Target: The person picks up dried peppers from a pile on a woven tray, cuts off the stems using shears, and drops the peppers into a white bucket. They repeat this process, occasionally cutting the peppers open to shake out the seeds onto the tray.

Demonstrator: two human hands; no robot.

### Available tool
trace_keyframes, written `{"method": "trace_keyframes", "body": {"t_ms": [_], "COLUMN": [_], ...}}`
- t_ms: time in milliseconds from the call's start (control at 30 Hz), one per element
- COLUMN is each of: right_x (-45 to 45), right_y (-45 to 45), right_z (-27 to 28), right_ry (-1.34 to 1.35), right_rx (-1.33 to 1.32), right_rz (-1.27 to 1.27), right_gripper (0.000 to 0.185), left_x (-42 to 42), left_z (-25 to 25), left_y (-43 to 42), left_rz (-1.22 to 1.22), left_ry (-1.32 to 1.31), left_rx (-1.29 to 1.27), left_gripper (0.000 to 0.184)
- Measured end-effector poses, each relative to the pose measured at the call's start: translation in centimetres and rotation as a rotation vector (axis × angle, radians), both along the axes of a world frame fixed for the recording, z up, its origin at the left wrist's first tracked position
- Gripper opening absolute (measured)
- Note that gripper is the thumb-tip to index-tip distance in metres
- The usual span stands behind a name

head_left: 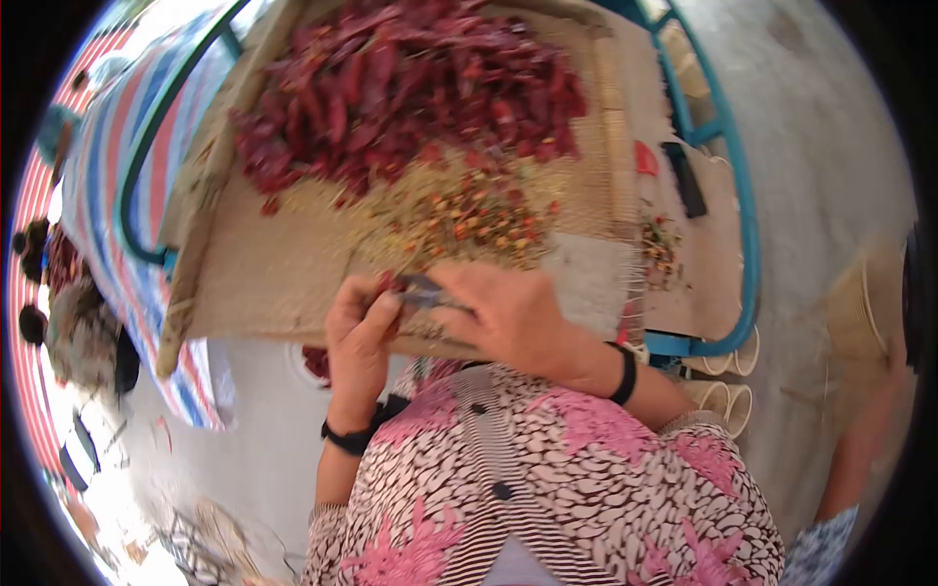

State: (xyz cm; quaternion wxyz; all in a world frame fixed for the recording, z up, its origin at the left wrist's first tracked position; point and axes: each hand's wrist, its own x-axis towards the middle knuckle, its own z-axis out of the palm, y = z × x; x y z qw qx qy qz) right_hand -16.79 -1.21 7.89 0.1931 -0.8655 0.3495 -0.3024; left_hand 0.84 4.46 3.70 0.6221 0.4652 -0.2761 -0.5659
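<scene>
Two bare hands, both over the near edge of one wood-edged woven tray [264, 298], which we take as landmark. Item: left hand [360, 327], thumb and fingers pinching a red chilli [387, 280] just above the tray's near edge. Item: right hand [513, 317], fingers wrapped around a dark metal tool [422, 291], its tip beside the left thumb; blur keeps us from telling whether its blades are parted. Item: one heap of dried red chillies [391, 98], filling the tray's far part and reaching close to its left rim. Item: one loose scatter of stems and caps [479, 220], mid-tray, between heap and hands. We note bare weave along the tray's near left, giving the left hand open room, and a pale patch [586, 278] at the near right, beside the right hand. Item: one teal metal frame [728, 195], its bars to the right and left of the tray. Item: one flat board [684, 313], right of the tray within that frame, bearing a few more stems [661, 252] and one black object [686, 179]. Item: one striped sheet [147, 146], left of the tray. Item: one stretch of grey floor [801, 117], open well to the tray's right.
</scene>
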Motion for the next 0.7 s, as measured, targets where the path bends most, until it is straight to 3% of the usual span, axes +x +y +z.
{"method": "trace_keyframes", "body": {"t_ms": [133, 267, 367, 500, 700], "right_x": [-0.5, -0.8, -0.8, -1.2, -1.8], "right_y": [0.4, 0.7, 0.9, 0.7, 0.8], "right_z": [0.0, -0.4, -1.2, -0.8, -0.6], "right_ry": [0.045, -0.033, -0.3, -0.694, -0.954], "right_rx": [-0.069, 0.023, 0.415, 1.344, 1.974], "right_rz": [-0.05, -0.089, -0.027, 0.171, 0.235], "right_gripper": [0.03, 0.034, 0.024, 0.025, 0.022], "left_x": [-1.0, -1.8, -2.0, -1.8, -1.8], "left_z": [0.7, 1.2, 1.6, 1.3, 1.6], "left_y": [-0.1, -0.5, -0.9, -1.3, -1.6], "left_rz": [0.016, 0.032, -0.013, -0.072, -0.091], "left_ry": [-0.061, -0.122, -0.115, 0.011, 0.126], "left_rx": [0.027, -0.032, -0.07, -0.139, -0.2], "left_gripper": [0.006, 0.009, 0.01, 0.01, 0.017]}}
